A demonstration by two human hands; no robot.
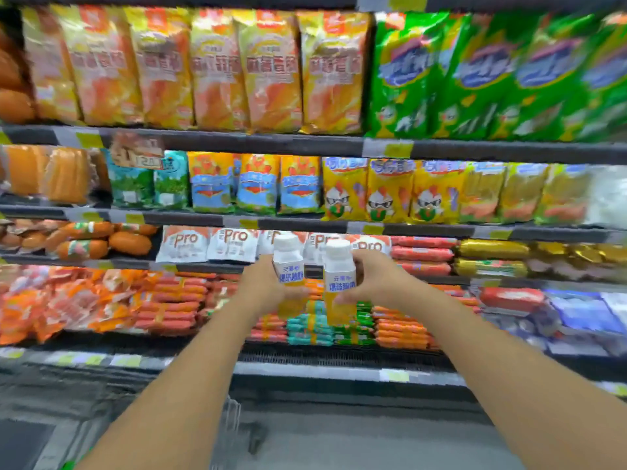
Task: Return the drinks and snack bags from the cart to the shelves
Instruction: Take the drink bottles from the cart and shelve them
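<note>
Fingers (364,266) of both hands are wrapped round one bottle each, left bottle (288,266) and right bottle (339,276), held upright before the shelves (217,218). Carrying is judged under way; a drinks shelf must be found next.

Bright even light, motion blur, edges warped

Two yogurt drink bottles (339,283): smooth plastic, matt white caps, glossy printed sleeve labels. Snack bags (271,72) on the top shelf: glossy plastic film, crinkled, catching light. Sausage sticks (400,329) in shiny film casing. Shelf edges (305,144): dark, matt, probably painted metal; frame is blurred. Price tags (386,149) look like paper. Cart wire (234,422): bare metal.
</note>
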